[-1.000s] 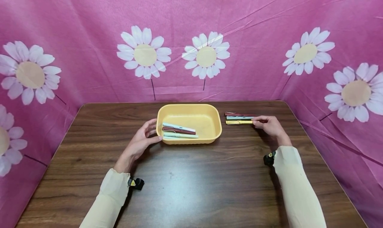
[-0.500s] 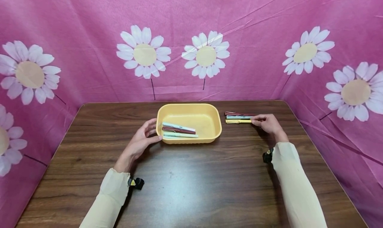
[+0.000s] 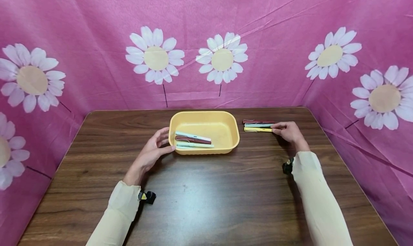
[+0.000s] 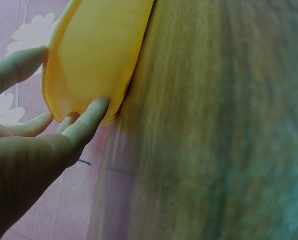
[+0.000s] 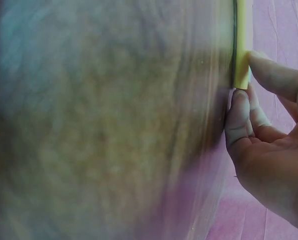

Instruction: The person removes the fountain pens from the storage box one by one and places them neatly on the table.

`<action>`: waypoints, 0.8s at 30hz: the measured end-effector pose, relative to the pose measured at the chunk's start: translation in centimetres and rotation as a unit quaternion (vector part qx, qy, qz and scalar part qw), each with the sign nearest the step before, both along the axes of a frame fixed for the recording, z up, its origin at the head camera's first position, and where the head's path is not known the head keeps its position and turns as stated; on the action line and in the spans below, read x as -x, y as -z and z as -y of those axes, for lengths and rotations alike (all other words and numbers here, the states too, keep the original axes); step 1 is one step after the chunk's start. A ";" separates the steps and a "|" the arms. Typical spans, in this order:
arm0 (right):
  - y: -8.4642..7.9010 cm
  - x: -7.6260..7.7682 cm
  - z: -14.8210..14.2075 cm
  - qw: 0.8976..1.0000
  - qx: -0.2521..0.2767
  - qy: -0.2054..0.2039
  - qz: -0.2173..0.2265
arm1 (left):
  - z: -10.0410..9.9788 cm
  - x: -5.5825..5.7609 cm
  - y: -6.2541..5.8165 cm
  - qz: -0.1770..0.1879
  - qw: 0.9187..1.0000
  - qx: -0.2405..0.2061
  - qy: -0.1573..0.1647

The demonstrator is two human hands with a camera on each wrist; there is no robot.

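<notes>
In the head view a yellow plastic tray [image 3: 222, 151] holds three capped pens: a pale blue pen [image 3: 193, 136], a dark red pen [image 3: 193, 141] and a mint green pen [image 3: 195, 145]. My left hand [image 3: 151, 152] rests at its left end, thumb on the near corner and fingers spread along the outer wall. Right of the tray lies a row of pens: dark red pen [image 3: 255, 121], light blue pen [image 3: 256, 125] and, nearest, yellow pen [image 3: 257, 129]. My right hand [image 3: 288, 132] pinches the yellow pen's right end and partly covers the light blue one.
The brown wood-grain table [image 3: 209, 195] ends behind the tray at a pink cloth [image 3: 264, 88] printed with white daisies. That cloth also stands along both sides. Black cameras are strapped to both wrists.
My right hand shifts slightly at the yellow pen's end while the pen stays almost in place. My left hand and the tray keep their position.
</notes>
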State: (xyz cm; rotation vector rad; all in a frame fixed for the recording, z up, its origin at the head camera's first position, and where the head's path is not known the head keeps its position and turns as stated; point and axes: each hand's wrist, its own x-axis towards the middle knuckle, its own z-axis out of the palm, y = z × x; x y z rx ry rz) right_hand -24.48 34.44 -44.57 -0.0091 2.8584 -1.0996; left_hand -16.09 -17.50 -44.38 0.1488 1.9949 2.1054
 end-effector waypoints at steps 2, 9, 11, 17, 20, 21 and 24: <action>0.0 0.0 -0.1 1.000 0.000 0.004 0.001 | 0.0 0.0 0.0 0.001 1.000 0.002 0.000; -0.3 -0.4 -0.2 1.000 0.011 0.010 -0.009 | -0.1 0.0 0.0 0.004 1.000 0.002 0.000; -0.3 -0.6 -0.3 1.000 0.010 0.013 -0.021 | -0.1 0.0 0.0 0.004 1.000 0.002 0.000; -0.6 -0.9 0.0 0.997 0.042 0.030 -0.056 | -0.1 0.0 0.1 -0.002 1.000 0.000 0.002; -0.9 -1.0 0.3 0.995 0.070 0.042 -0.063 | 0.0 0.0 0.1 -0.002 1.000 -0.002 0.002; -1.0 -1.0 0.4 0.994 0.077 0.045 -0.064 | 0.0 0.0 0.1 -0.002 1.000 -0.002 0.002; -1.3 -1.1 0.8 0.992 0.086 0.052 -0.070 | 0.0 0.0 0.1 -0.002 1.000 0.000 0.002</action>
